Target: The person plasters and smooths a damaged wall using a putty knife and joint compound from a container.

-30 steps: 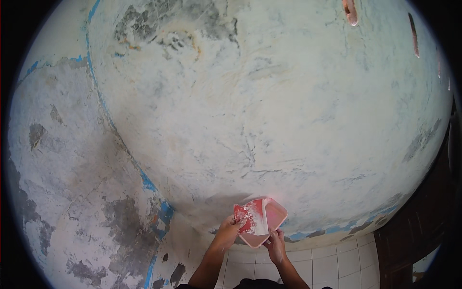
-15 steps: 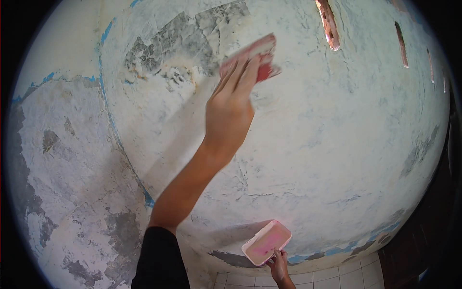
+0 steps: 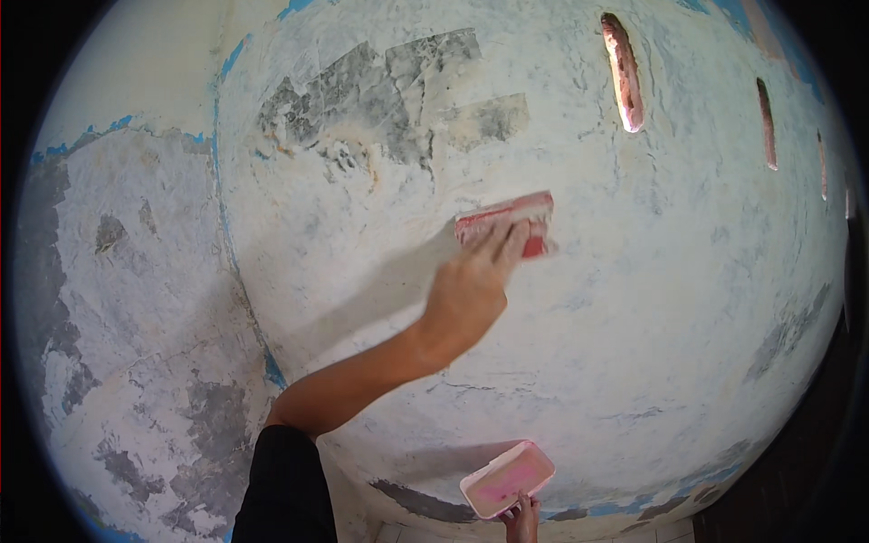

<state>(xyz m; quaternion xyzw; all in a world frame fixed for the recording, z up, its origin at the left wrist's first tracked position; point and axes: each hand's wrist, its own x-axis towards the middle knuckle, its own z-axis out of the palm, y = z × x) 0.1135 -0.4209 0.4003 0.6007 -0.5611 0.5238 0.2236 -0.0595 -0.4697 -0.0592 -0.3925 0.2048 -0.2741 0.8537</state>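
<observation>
My left hand (image 3: 471, 290) reaches up from the lower left, its fingers pressed on a red putty scraper (image 3: 534, 210) smeared with white filler. The scraper's long edge lies at or very close to the whitish wall (image 3: 615, 317); exact contact is hard to tell. Just above it are a grey patch (image 3: 493, 122) and a larger dark grey patch (image 3: 362, 90) of rough plaster. Low down, my right hand (image 3: 520, 520) grips the near rim of a shallow, pale rectangular tub (image 3: 509, 480) with pink stains inside, held tilted in front of the wall.
Narrow upright slots, the largest a reddish slot (image 3: 622, 77), pierce the wall at the upper right. A corner with blue paint traces (image 3: 217, 172) meets a patchy left wall (image 3: 136, 299). Pale tiles (image 3: 425, 534) lie at the bottom, and a dark brown surface (image 3: 769, 480) at the lower right.
My left hand has drawn the scraper down and slightly right, uncovering the smaller grey patch. The tub stays in my right hand, and the whole view has shifted a little upward.
</observation>
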